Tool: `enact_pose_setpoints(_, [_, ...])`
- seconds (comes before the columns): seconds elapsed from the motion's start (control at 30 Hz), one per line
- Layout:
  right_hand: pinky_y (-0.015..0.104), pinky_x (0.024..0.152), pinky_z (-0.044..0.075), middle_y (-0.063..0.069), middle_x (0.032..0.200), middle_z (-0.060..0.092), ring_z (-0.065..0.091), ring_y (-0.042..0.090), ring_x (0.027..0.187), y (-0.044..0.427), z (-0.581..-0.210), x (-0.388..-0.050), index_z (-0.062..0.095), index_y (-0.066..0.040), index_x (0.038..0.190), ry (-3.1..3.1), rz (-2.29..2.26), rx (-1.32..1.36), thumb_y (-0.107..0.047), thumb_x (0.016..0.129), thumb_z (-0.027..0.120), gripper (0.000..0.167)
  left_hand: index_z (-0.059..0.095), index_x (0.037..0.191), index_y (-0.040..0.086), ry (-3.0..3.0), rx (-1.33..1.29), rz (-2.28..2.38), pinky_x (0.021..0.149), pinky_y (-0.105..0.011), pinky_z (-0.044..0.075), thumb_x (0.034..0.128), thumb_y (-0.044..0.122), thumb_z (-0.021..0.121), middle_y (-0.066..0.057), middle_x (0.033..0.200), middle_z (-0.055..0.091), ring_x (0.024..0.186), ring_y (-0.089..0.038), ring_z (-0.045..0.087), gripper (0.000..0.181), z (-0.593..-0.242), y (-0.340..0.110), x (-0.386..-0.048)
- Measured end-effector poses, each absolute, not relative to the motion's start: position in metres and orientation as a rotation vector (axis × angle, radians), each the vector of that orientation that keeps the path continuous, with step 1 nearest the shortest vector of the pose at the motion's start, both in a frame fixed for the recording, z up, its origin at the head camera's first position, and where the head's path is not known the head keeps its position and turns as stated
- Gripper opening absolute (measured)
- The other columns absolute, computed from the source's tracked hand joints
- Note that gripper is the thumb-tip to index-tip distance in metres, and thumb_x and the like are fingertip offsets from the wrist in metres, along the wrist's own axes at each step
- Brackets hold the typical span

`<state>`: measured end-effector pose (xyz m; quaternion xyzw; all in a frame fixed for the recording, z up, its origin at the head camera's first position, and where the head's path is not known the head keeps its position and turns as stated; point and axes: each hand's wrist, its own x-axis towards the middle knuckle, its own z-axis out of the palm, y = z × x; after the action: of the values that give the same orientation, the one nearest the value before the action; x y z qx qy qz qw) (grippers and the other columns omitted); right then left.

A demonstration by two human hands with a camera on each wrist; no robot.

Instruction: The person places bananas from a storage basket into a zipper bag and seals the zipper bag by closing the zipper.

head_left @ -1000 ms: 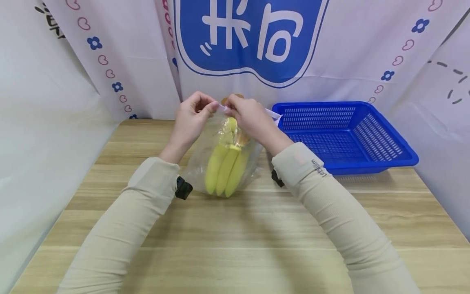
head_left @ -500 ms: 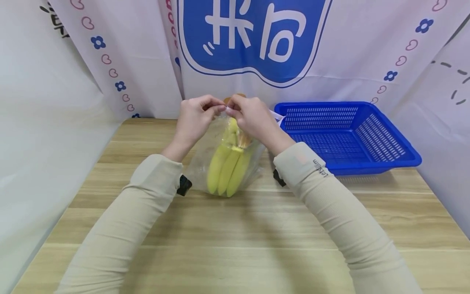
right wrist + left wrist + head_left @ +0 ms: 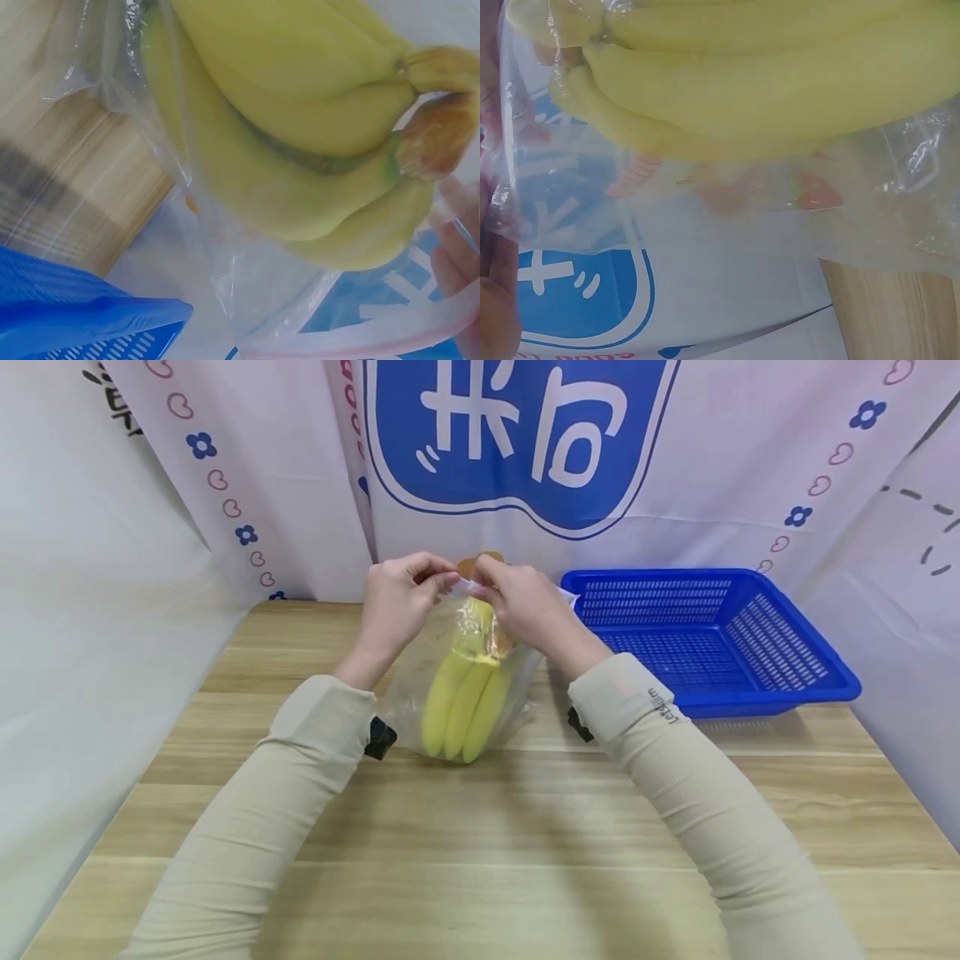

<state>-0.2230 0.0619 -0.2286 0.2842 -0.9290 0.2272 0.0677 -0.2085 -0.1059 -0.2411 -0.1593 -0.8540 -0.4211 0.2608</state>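
Observation:
A bunch of yellow bananas [image 3: 465, 706] stands inside a clear plastic zip bag [image 3: 403, 706], stems toward the bag's mouth. My left hand [image 3: 401, 606] pinches the top edge at the left between thumb and forefinger. Close beside it, my right hand [image 3: 525, 603] pinches the same edge, a short strip showing between the fingertips. In the right wrist view the pale closure strip [image 3: 367, 337] runs along the mouth, and the brownish stem end [image 3: 436, 135] sits near my fingers. The left wrist view shows the bananas [image 3: 780, 82] through the film, with small red printed figures visible below them.
A blue slotted plastic basket [image 3: 821, 672] stands at the back right, close to my right wrist. The wooden table [image 3: 465, 860] meets a white curtain [image 3: 292, 518] with a blue printed emblem at the back. An orange shape [image 3: 491, 558] shows behind my fingers.
My fingertips came together at the bag's top edge half a second ago. Now the right hand has shifted slightly right, opening a small gap with the strip visible. The bananas barely moved.

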Motion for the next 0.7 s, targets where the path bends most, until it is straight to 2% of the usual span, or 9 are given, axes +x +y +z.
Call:
enact_pose_setpoints(0.1, [0.038, 0.076, 0.052, 0.010, 0.101, 0.069, 0.060, 0.025, 0.082, 0.063, -0.229, -0.222, 0.057, -0.010, 0.109, -2.801, 0.655, 0.851, -0.020, 0.101, 0.046, 0.017, 0.072, 0.094, -0.002, -2.379, -0.465, -1.096, 0.058, -0.013, 0.042, 0.0890, 0.010, 0.066, -0.016, 0.086, 0.073, 0.067, -0.019, 0.059, 0.014, -0.239, -0.106, -0.207])
enact_pose_setpoints(0.2, [0.040, 0.076, 0.053, 0.011, 0.101, 0.070, 0.062, 0.027, 0.081, 0.063, -0.230, -0.221, 0.058, -0.009, 0.110, -2.783, 0.610, 0.860, -0.020, 0.101, 0.046, 0.019, 0.069, 0.101, 0.000, -2.480, -0.530, -1.016, 0.071, -0.025, 0.052, 0.0885, 0.014, 0.067, -0.015, 0.097, 0.073, 0.079, -0.023, 0.064, 0.019, -0.236, -0.106, -0.206])
enact_pose_setpoints(0.3, [0.039, 0.079, 0.054, 0.011, 0.103, 0.070, 0.064, 0.027, 0.083, 0.062, -0.230, -0.221, 0.059, -0.008, 0.110, -2.778, 0.591, 0.876, -0.020, 0.101, 0.047, 0.020, 0.068, 0.104, 0.002, -2.571, -0.584, -0.911, 0.081, -0.035, 0.056, 0.0883, 0.017, 0.067, -0.015, 0.103, 0.072, 0.090, -0.026, 0.069, 0.021, -0.234, -0.106, -0.206])
enact_pose_setpoints(0.53, [0.040, 0.096, 0.049, 0.014, 0.111, 0.067, 0.061, 0.028, 0.103, 0.069, -0.230, -0.228, 0.063, -0.003, 0.112, -2.809, 0.792, 1.023, -0.026, 0.097, 0.055, 0.028, 0.068, 0.094, -0.001, -2.504, -0.607, -0.953, 0.075, -0.034, 0.057, 0.0897, 0.011, 0.064, -0.015, 0.096, 0.074, 0.086, -0.025, 0.070, 0.013, -0.238, -0.106, -0.205])
enact_pose_setpoints(0.7, [0.043, 0.115, 0.033, 0.017, 0.122, 0.060, 0.048, 0.032, 0.128, 0.075, -0.235, -0.231, 0.060, -0.001, 0.100, -2.810, 0.784, 1.117, -0.027, 0.095, 0.057, 0.026, 0.067, 0.092, -0.003, -2.408, -0.620, -1.058, 0.072, -0.032, 0.057, 0.0889, 0.007, 0.064, -0.016, 0.093, 0.073, 0.080, -0.024, 0.068, 0.011, -0.246, -0.105, -0.204])
